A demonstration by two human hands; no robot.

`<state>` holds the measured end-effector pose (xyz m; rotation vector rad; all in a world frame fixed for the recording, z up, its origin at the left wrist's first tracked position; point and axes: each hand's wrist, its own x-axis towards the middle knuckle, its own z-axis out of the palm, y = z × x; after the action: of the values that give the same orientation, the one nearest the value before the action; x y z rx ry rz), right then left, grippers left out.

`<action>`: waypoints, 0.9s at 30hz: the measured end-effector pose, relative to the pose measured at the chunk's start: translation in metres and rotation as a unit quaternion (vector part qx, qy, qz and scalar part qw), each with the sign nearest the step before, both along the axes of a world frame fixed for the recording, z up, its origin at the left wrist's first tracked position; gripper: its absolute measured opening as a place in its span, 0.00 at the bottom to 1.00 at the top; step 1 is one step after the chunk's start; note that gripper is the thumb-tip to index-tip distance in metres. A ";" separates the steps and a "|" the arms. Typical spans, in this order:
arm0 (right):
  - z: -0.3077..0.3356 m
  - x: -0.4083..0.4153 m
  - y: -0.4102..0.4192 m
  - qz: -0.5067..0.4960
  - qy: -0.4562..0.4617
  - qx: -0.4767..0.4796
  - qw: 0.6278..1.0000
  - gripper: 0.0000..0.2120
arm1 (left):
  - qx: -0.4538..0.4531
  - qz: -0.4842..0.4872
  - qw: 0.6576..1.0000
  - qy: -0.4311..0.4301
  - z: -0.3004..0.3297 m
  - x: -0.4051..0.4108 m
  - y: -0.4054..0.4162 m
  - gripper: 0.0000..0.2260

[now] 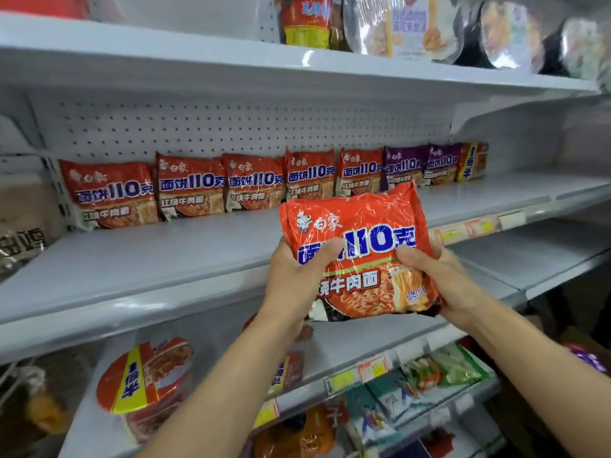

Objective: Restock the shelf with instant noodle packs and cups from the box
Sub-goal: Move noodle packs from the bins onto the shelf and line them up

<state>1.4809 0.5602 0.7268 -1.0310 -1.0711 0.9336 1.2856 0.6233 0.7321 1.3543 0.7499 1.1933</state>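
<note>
1. Step in hand, as judged: carrying one red noodle pack (360,252) up toward the middle shelf (165,259) for placing; not yet set down.
2. Left hand (297,276) gripping the pack's left edge, thumb curled over the front across the blue lettering.
3. Right hand (439,279) gripping the lower right corner, thumb on the front, fingers behind and out of sight.
4. Pack held upright, face toward the camera, in the air just in front of the shelf's front lip and below the back row.
5. Back row of standing packs (191,186) leaning on the pegboard (231,127): red ones from the left, purple packs (423,163) toward the right, then one red and yellow pack at the end.
6. Broad bare stretch of shelf in front of that row, so likely room for a second row.
7. Next move, probably: lifting over the lip, pushing forward, standing the pack on its bottom edge in front of a matching red one, label outward.
8. Care needed: crinkly wrapper and thin base, so apt to topple forward unless leaned back against the pack behind.
9. Below: noodle bowl (145,375) lying on the lower shelf. Supply box not clearly in view.
</note>
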 end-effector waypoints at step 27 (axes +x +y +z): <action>0.054 -0.112 0.171 0.023 0.024 -0.024 0.999 0.10 | -0.026 0.251 0.966 -0.047 0.052 -0.124 0.107 0.15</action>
<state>1.3693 0.7308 0.7810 -1.0223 -1.0399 1.0208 1.1614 0.7300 0.7846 1.0834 1.0883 1.6076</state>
